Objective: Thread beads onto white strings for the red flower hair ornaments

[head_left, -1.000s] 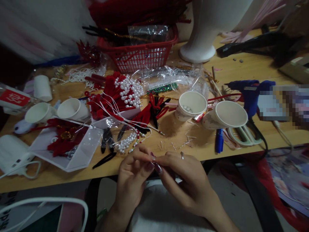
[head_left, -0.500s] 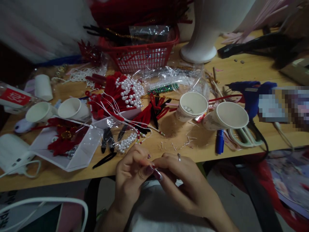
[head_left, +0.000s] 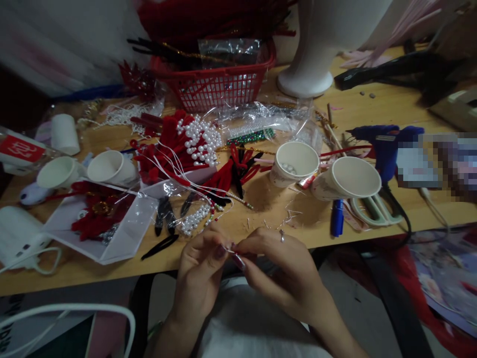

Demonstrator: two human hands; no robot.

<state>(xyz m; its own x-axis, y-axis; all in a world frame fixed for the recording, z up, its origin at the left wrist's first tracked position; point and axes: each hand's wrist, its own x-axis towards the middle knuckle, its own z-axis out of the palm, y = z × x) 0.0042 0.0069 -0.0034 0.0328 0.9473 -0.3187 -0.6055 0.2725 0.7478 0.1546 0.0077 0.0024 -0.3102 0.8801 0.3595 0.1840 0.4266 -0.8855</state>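
My left hand (head_left: 201,271) pinches one end of a thin white string (head_left: 230,250) in front of the table edge. The fingers of my right hand (head_left: 281,271), which wears a ring, are pressed together on the string's other side, with a tiny red bit at the fingertips. Just beyond my left hand lie white pearl beads (head_left: 196,219) in clear wrap and a black looped strip (head_left: 160,247). White cords with small red and green beads (head_left: 242,201) trail over the table past both hands.
A white tray (head_left: 130,233) with red pieces stands left. Paper cups (head_left: 356,178) stand left and right; one holds beads (head_left: 288,169). A red basket (head_left: 219,89) is behind. Scissors (head_left: 376,211), a blue pen (head_left: 337,219) and a blue glue gun (head_left: 385,149) lie right.
My fingertips have moved slightly apart, and a short length of white string now shows between them. My left hand has shifted a little left.
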